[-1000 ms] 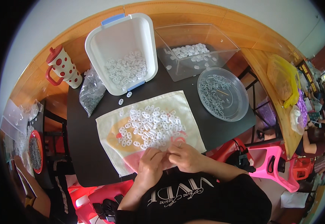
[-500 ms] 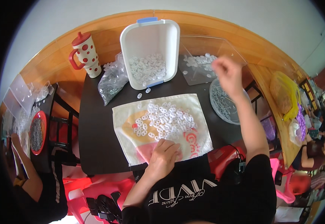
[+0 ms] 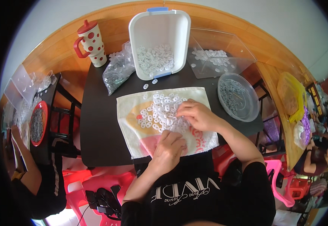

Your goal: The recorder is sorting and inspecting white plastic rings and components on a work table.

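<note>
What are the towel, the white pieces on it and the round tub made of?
Towel: matte cloth, fibre unclear; limp, slightly wavy edges.
White pieces: probably moulded plastic, smooth; uniform rounded shapes.
Tub: glossy, likely plastic; see-through wall, though glass isn't ruled out.

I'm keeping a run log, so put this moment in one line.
left hand: over cream printed cloth | right hand: at white oval two-holed pieces | white rectangular plastic bin: beyond cloth

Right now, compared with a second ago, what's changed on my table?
Your right hand parted from your left hand, rose rightward toward the round tub, then came down at the white pieces; any release is unclear. The left hand stayed by the near edge of the cloth; the white bin and tumbler look unmoved.
</note>
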{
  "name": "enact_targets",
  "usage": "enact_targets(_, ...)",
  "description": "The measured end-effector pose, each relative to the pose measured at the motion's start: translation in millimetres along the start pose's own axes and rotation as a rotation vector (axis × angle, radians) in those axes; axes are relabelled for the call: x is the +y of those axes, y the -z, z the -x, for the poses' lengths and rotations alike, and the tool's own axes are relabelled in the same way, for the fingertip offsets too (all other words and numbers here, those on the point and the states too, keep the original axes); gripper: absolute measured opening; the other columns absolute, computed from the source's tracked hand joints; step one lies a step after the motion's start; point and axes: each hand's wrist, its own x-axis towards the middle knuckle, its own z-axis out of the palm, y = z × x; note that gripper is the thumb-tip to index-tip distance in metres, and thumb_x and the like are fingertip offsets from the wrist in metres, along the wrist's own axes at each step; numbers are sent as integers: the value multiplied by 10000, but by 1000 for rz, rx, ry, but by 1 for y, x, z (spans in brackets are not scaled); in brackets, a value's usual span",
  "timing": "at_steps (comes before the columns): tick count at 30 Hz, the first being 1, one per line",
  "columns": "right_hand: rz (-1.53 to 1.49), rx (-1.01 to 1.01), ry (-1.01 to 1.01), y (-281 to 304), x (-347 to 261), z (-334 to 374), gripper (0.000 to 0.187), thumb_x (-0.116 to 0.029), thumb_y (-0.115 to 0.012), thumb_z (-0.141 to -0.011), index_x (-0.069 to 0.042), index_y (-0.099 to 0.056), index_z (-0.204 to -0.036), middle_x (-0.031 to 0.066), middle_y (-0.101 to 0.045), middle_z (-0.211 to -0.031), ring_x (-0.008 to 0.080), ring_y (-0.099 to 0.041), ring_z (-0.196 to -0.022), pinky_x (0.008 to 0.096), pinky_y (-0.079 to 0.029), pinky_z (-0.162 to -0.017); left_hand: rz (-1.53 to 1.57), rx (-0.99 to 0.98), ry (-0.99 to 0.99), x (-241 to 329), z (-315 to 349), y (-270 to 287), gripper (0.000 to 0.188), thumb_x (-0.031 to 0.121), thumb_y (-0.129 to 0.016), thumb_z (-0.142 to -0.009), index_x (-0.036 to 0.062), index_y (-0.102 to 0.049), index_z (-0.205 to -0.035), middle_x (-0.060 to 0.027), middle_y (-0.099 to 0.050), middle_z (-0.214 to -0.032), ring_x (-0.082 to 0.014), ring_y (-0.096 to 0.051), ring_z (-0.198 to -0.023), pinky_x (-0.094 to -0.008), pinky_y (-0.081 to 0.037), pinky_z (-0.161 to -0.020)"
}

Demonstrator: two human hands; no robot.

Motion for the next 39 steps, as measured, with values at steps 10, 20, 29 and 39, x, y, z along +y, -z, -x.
enact_targets(10, 155, -24, 19, 2, -10, -19, 112, -6, -659, -802, -10, -696, -908, 123, -634, -881, 334, -624, -886, 426, -508, -758, -3, -20, -6, 0, 2, 0, 196, -35, -737, -712, -7, -689, -899, -122, -649, -979, -323, -589, -920, -390, -510, -792)
enact_targets(20, 198, -143, 92, -23, -25, -23, 148, -4, -647, -737, -57, -716, -856, 99, -603, -846, 321, -611, -859, 414, -493, -726, 11, 0, -65, -2, 3, -1, 124, -78, -696, -695, -42, -656, -807, -155, -630, -948, -334, -586, -919, -393, -522, -768)
enact_targets(29, 230, -12, 80, -29, -29, -14, 157, 11, -640, -740, -37, -693, -880, 127, -586, -1035, 309, -588, -950, 403, -492, -759, 40, 82, -54, 0, 5, 1, 153, -75, -702, -728, -48, -660, -873, -160, -641, -925, -339, -607, -882, -397, -525, -752)
enact_targets(39, 315, 359, 277, -21, -70, 23, 184, -28, -692, -719, -41, -663, -900, 105, -614, -1090, 260, -625, -914, 398, -470, -744, 871, 394, 423, -11, 9, -1, 201, -97, -651, -904, -44, -705, -1091, -90, -701, -934, -96, -642, -734, -213, -508, -599)
